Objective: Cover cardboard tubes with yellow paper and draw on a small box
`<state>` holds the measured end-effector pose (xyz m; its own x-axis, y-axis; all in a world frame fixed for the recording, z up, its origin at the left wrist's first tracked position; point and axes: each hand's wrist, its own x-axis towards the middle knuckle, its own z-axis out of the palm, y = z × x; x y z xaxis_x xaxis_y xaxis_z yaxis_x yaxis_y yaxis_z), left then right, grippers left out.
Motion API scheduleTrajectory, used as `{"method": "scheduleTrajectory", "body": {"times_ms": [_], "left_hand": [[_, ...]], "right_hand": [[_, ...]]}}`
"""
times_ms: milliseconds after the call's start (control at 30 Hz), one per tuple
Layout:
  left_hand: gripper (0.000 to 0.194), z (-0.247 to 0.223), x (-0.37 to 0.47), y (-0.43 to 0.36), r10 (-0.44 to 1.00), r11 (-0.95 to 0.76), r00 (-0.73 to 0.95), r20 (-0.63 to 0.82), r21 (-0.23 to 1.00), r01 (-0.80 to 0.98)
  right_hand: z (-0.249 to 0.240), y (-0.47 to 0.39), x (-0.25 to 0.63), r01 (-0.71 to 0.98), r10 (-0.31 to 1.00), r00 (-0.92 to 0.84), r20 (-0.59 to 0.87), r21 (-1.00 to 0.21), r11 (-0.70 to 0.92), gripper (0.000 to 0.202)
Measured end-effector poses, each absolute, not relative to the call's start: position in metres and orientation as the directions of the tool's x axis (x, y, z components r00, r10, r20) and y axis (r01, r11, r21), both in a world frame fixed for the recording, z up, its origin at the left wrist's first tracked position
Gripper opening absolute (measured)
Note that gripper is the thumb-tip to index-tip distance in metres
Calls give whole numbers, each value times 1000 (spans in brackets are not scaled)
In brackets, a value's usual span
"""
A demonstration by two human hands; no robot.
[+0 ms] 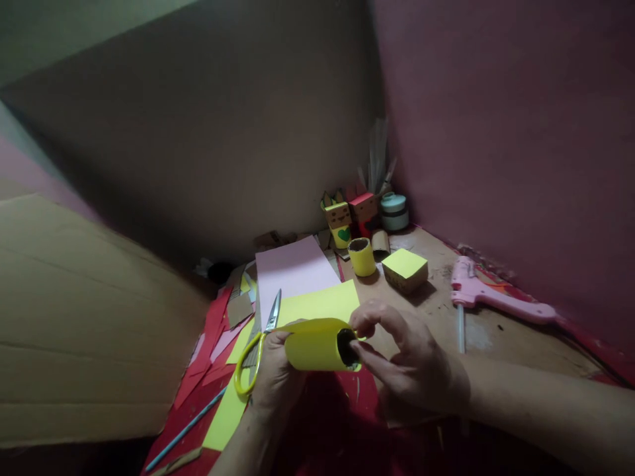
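A cardboard tube (315,349) wrapped in yellow paper lies sideways between my hands, its dark open end facing right. My left hand (278,367) is closed around the tube's left end. At the open end, my right hand (414,354) pinches the rim and the paper's edge, with thumb and index finger on either side. Yellow-handled scissors (251,360) lie just left of my left hand, their blades pointing up and away. Behind the tube are a yellow sheet (322,302) and a pale pink sheet (295,268).
A pink glue gun (496,297) with a clear stick lies at right. Farther back stand a short yellow tube (362,258), a yellow-topped box (405,271), two animal figures (340,225) and a blue container (395,213). Cardboard (89,330) rises at left; a blue stick (186,430) lies near red scraps.
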<state>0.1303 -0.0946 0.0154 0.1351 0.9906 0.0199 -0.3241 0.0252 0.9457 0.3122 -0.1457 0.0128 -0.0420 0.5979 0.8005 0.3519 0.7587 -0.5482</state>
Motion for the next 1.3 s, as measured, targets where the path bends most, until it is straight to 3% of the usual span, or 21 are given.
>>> {"method": "scheduleTrajectory", "body": {"times_ms": [167, 600, 700, 933, 1167, 1300], "left_hand": [[17, 15, 121, -98, 983, -33, 169, 67, 980, -199], [19, 20, 116, -110, 910, -368, 183, 373, 928, -58], [20, 20, 116, -110, 916, -368, 162, 367, 929, -25], [21, 23, 119, -112, 894, -433, 153, 421, 900, 54], [25, 22, 122, -114, 860, -488, 175, 480, 873, 5], [24, 23, 124, -117, 853, -494, 179, 491, 869, -32]], "right_hand": [[15, -143, 312, 318, 582, -51, 811, -540, 780, 22], [5, -141, 311, 151, 769, 61, 637, -767, 623, 23], [6, -142, 310, 98, 747, 52, 663, -748, 657, 22], [1, -139, 309, 68, 692, 54, 720, -694, 717, 43], [8, -141, 310, -20, 764, 19, 645, -764, 645, 30], [10, -140, 312, -96, 706, -14, 708, -704, 703, 31]]}}
